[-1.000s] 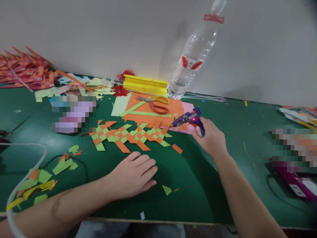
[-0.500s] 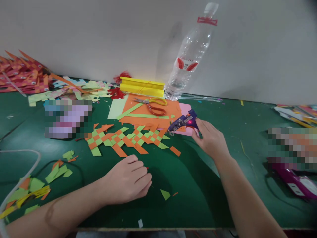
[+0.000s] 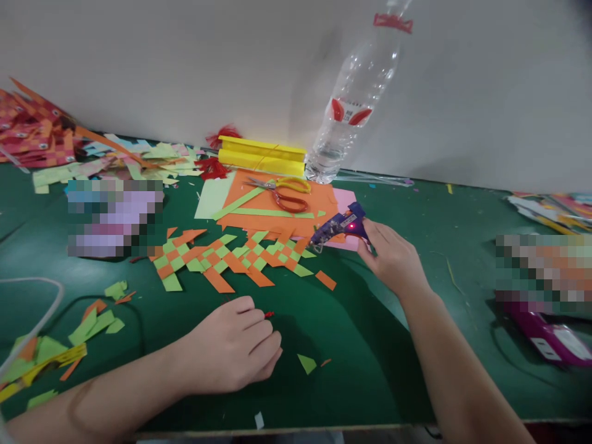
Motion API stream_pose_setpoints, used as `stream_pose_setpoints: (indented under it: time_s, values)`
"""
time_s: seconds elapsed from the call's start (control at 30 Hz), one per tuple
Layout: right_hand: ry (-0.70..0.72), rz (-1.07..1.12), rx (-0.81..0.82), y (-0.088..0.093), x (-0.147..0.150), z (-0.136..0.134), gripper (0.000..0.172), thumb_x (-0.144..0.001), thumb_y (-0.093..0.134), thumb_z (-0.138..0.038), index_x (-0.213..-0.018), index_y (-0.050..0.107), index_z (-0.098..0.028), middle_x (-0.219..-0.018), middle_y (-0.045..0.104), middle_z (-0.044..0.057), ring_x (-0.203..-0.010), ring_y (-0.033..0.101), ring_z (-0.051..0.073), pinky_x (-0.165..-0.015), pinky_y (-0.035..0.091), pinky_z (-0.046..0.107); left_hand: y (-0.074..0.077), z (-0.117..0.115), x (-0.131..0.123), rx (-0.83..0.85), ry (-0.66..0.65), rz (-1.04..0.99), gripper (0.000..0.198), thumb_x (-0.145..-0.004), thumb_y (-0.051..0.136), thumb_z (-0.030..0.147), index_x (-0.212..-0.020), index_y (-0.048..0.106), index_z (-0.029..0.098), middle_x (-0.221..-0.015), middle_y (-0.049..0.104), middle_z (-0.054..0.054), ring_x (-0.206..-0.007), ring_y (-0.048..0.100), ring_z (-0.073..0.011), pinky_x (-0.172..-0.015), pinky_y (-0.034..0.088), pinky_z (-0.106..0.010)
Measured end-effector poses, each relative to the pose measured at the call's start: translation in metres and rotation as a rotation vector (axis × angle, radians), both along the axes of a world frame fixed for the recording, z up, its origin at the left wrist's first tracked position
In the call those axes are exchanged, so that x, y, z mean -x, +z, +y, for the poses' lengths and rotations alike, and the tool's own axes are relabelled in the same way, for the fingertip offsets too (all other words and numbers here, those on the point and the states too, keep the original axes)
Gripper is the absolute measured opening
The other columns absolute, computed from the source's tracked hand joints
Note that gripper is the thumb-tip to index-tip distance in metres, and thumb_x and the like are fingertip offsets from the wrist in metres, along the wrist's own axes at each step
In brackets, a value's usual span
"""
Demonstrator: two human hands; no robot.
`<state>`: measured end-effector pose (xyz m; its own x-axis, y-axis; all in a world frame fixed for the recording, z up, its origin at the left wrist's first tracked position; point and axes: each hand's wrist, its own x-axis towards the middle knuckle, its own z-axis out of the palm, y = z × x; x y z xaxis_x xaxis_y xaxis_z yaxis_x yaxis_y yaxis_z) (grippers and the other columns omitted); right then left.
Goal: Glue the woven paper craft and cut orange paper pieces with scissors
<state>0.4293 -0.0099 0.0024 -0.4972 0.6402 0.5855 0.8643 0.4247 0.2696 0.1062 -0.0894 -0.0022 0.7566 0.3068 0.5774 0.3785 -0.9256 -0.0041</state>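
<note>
My right hand [image 3: 393, 256] is closed around the handle of a purple hot glue gun [image 3: 340, 225] with a lit red light. Its nozzle points left, close to the right end of a woven orange and green paper strip piece [image 3: 231, 259] lying flat on the table. My left hand [image 3: 235, 345] is closed in a fist, knuckles up, in front of the woven piece. A small red bit [image 3: 269, 314] peeks out beyond its knuckles; whatever the fingers hold is hidden. One loose orange paper piece [image 3: 326, 280] lies right of the weave.
Scissors [image 3: 282, 194] rest on orange paper sheets [image 3: 240, 191] behind the weave. A water bottle [image 3: 354, 98] leans against the wall beside folded yellow paper [image 3: 261, 154]. Paper scraps [image 3: 95, 327] and a white cable [image 3: 50, 296] lie left; a magenta device [image 3: 541, 330] lies right.
The view has shifted slightly, so most things sit a little further left. More of the red bit shows by my left fist. My right hand still holds the glue gun in place.
</note>
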Motion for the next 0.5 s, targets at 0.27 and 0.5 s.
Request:
stream_pose_setpoints:
  time_s: [0.27, 0.5]
  values:
    - [0.024, -0.028, -0.029, -0.0016, -0.0013, 0.0009, 0.042, -0.09, 0.047, -0.017, -0.131, 0.048, -0.01, -0.104, 0.069, 0.015, -0.091, 0.067, 0.025, -0.077, 0.057, 0.036, 0.0024, -0.0008, -0.0006, 0.022, -0.027, -0.003, 0.018, -0.09, 0.049, 0.016, -0.077, 0.061, 0.015, -0.055, 0.053, 0.002, -0.051, 0.047, -0.0125, -0.056, 0.039, -0.029]
    - [0.026, -0.063, -0.051, -0.0004, 0.0, 0.0007, 0.039, -0.09, 0.048, -0.016, -0.129, 0.049, -0.01, -0.103, 0.069, 0.014, -0.091, 0.067, 0.023, -0.076, 0.056, 0.034, 0.0005, -0.0008, -0.0009, 0.032, -0.041, -0.01, 0.02, -0.09, 0.049, 0.016, -0.076, 0.063, 0.014, -0.054, 0.052, 0.002, -0.05, 0.045, -0.013, -0.054, 0.037, -0.029]
